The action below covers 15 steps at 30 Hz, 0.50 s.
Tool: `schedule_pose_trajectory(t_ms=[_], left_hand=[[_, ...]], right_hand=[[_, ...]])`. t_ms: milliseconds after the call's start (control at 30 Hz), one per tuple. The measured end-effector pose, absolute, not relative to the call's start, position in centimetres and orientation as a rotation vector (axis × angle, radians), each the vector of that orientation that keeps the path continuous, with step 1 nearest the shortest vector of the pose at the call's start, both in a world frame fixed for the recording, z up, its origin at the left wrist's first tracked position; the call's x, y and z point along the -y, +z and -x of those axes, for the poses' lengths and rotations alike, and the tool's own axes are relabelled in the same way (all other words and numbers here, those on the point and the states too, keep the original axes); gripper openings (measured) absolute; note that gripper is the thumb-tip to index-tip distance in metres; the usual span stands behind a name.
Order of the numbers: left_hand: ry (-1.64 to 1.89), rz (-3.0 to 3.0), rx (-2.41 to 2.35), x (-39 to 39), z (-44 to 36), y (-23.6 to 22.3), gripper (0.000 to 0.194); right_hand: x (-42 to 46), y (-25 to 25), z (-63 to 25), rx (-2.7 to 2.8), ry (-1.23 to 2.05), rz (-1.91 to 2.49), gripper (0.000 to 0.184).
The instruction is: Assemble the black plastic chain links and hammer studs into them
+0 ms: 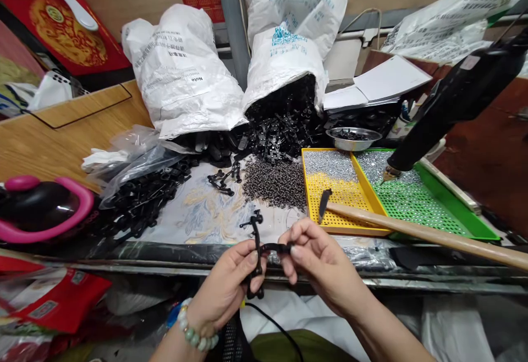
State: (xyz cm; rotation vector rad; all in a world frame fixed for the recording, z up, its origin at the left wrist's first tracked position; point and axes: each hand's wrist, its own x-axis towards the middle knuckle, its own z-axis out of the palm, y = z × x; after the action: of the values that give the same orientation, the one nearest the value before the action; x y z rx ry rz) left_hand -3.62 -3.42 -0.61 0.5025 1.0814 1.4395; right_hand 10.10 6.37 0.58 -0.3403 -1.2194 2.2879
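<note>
While both hands meet just off the near edge of the tabletop, one assembly is mid-join. Left hand is clamped on an upright black plastic piece; right hand pinches a second black piece crosswise against it, fingers closed. Whether the two parts are seated yet, cannot tell. Past them a wooden handle lies across the yellow tray, which holds small silver screws at its far end; the green tray sits beside it, with a black power driver hanging above. Mid-table: heap of dark screws, loose black parts at left. Far edge: open sacks still spilling parts. Judgement: much stock left, no finished pile evident.
</note>
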Motion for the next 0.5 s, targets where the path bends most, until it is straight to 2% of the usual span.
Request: schedule_pose_trajectory(t_ms=[200, 500], left_hand=[[1.569, -0.497, -1.44, 3.2, 3.4, 0.6, 0.02], [1.657, -0.342, -1.183, 3.5, 3.2, 1.0, 0.02]], right_hand=[[-6.6, -1.0, -10.8, 1.311, 1.966, 0.622, 0.021], [-4.9, -1.6, -10.1, 1.596, 1.828, 0.735, 0.018]])
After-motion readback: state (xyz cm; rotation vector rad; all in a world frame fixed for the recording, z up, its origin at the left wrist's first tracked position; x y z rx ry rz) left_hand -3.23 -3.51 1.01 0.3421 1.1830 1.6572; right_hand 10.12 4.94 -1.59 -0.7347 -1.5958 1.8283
